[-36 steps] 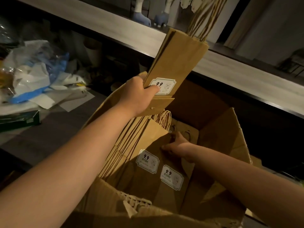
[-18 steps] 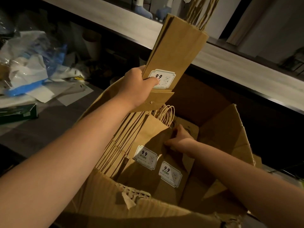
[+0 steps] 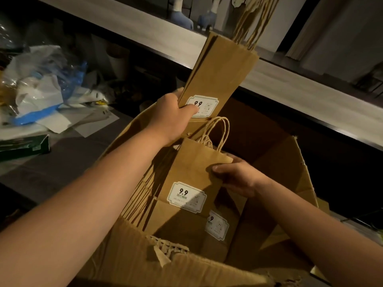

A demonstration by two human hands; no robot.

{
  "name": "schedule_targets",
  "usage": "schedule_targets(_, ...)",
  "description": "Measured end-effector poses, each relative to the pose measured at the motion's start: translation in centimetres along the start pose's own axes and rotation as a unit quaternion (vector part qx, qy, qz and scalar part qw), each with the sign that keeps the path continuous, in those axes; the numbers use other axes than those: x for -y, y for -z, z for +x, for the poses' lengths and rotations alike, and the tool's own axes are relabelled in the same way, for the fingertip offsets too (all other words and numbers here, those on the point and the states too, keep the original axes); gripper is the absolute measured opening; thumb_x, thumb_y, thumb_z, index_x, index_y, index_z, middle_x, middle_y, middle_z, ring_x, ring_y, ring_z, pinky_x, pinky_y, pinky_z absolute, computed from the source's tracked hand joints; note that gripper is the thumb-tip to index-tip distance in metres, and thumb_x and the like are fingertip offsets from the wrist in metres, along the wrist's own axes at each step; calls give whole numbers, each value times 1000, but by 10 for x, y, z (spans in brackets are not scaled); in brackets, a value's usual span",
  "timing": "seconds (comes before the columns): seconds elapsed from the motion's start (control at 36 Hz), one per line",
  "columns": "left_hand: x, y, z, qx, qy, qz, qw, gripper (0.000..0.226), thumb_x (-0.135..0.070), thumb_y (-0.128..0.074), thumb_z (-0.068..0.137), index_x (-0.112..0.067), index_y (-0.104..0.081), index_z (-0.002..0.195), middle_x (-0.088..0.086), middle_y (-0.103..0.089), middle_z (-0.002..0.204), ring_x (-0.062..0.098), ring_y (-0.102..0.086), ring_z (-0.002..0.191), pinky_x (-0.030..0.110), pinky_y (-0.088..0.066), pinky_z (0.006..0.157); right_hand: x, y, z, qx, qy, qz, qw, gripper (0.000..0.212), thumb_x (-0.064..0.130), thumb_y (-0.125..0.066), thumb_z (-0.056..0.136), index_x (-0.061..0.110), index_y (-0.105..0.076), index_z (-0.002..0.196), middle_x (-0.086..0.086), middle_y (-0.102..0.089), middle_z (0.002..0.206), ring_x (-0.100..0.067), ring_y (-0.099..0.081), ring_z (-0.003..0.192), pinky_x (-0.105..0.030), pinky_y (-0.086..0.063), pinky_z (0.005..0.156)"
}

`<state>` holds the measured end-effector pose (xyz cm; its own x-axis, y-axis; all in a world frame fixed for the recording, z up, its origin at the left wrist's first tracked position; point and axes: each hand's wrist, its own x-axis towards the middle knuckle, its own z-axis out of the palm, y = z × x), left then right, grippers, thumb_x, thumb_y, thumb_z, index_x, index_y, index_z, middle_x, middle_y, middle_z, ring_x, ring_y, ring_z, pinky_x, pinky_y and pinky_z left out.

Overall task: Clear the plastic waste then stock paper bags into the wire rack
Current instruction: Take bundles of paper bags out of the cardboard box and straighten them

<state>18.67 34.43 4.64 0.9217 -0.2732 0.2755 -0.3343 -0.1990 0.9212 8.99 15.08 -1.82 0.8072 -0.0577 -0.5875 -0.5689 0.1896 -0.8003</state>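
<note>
1. the left hand grips a flat bundle of paper bags at its lower end, the thumb lying on the white "9.9" sticker. the bundle points up and to the right, above the cardboard box, and its twisted handles reach to the top edge of the view.
2. the right hand is inside the box and pinches the upper right corner of another paper bag, the thumb on its front side. this bag stands almost upright in the box, with its handles up and a "9.9" sticker on the front.
3. more bags lie lower in the box, one sticker partly visible behind the held bag.
4. the near flap of the box is torn.
5. the plastic waste, clear, white and blue, is piled on the dark counter at the left, well apart from the box, with white paper sheets beside it.
6. a dark green box lies near the left edge.
</note>
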Motion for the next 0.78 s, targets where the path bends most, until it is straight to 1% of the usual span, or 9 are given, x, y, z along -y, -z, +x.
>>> schedule_targets(0.06, -1, 1, 0, 3, 5, -11, 1000, 9, -15, -59, 93, -11, -67, 95, -5, -69, 95, 1, -66, 85, 13, -55, 64, -1, 1, -7, 84, 0, 16, 996, 72, 5, -79, 67, 11, -51, 133, -19, -59, 130, -35, -61, 116, -43, -56, 89)
schedule_targets(0.11, -2, 2, 1, 1, 9, -15, 1000, 9, -12, -59, 91, -16, -67, 90, -12, -67, 87, -5, -65, 75, 10, -52, 62, -5, -7, -13, 142, -18, -34, 989, 61, 5, -75, 69, 12, -55, 126, -13, -66, 121, -31, -64, 114, -43, -55, 93)
schedule_targets(0.22, -3, 2, -1, 4, 32, -12, 999, 13, -12, -60, 90, -1, -68, 90, 2, -71, 82, 13, -68, 73, 28, -55, 67, -11, -25, -22, 199, -25, -135, 970, 48, 3, -68, 80, 10, -55, 126, -13, -64, 127, -31, -60, 120, -47, -48, 102)
schedule_targets(0.33, -6, 2, 0, 4, 84, -84, 993, 12, -9, -64, 89, -18, -61, 82, -6, -66, 79, 10, -66, 77, 5, -46, 53, 10, -20, -41, 250, 54, -130, 958, 40, -2, -61, 85, 5, -55, 125, -15, -65, 123, -32, -62, 115, -38, -53, 93)
schedule_targets(0.44, -8, 0, -5, 16, 154, -185, 970, 15, -4, -64, 86, -18, -64, 80, -3, -68, 66, 15, -66, 66, 17, -52, 55, 27, -3, -64, 191, 155, -19, 969, 48, 22, -91, 61, 9, -71, 102, -14, -71, 104, -30, -69, 99, -34, -57, 79)
schedule_targets(0.53, -11, -8, -11, 65, 161, -193, 966, 14, -3, -58, 90, -16, -62, 94, -2, -69, 82, 13, -65, 78, 20, -51, 64, 28, 8, -72, 91, 214, 67, 970, 65, 29, -97, 47, 6, -69, 101, -20, -70, 106, -36, -70, 97, -39, -58, 71)
schedule_targets(0.58, -13, -14, -17, 93, 186, -191, 959, 10, -9, -56, 92, -19, -55, 92, -1, -64, 86, 13, -62, 82, 27, -49, 70, 29, 13, -74, 13, 247, 108, 963, 72, 28, -95, 53, 5, -62, 113, -21, -69, 114, -38, -68, 104, -43, -59, 77)
schedule_targets(0.67, -10, -21, -26, 130, 207, -157, 957, 13, -18, -62, 87, -21, -50, 92, 5, -59, 92, 24, -59, 93, 41, -49, 86, 31, 15, -78, -76, 279, 129, 948, 44, 11, -71, 78, 6, -56, 119, -18, -69, 114, -35, -68, 105, -48, -57, 86)
schedule_targets(0.78, -11, -27, -35, 180, 207, -112, 955, 26, -37, -64, 79, -25, -49, 97, 8, -60, 109, 29, -56, 112, 53, -41, 102, 30, 16, -74, -141, 295, 116, 938, 37, 3, -62, 89, 8, -53, 124, -16, -70, 115, -35, -68, 105, -57, -51, 95)
